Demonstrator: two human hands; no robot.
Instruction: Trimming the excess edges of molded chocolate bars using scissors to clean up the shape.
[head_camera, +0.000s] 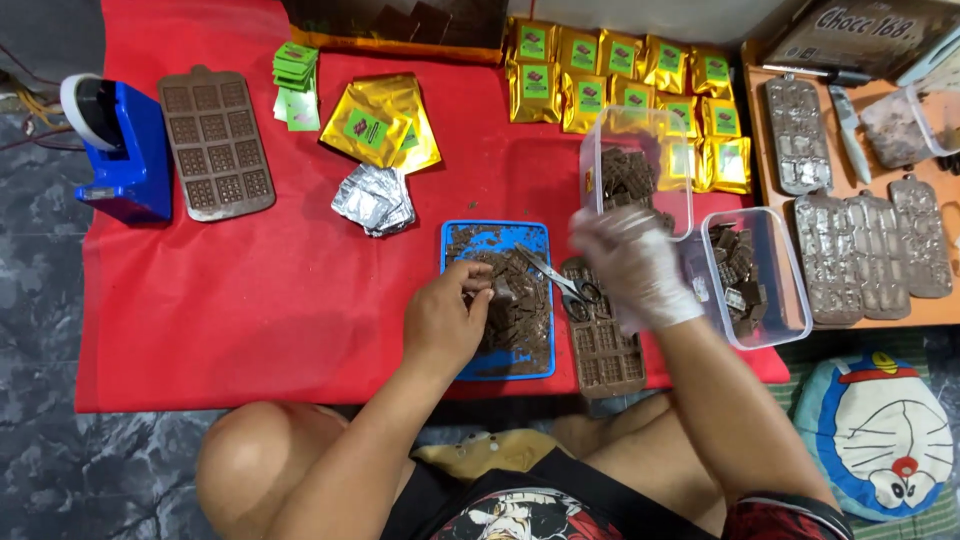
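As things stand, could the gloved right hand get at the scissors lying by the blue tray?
Probably yes. The right hand hovers right beside the scissors, which lie uncovered across the blue tray edge and a chocolate mould. The left hand sits over the tray, clear of them.

Two clear plastic tubs (745, 275) are sitting open. Chocolate moulds (215, 140) are lying around — six in all, four of them (860, 250) on the orange tray. One blue tray (497, 232), one pair of scissors (560, 280) — and about fifteen gold pouches (625, 75) are lying in rows.
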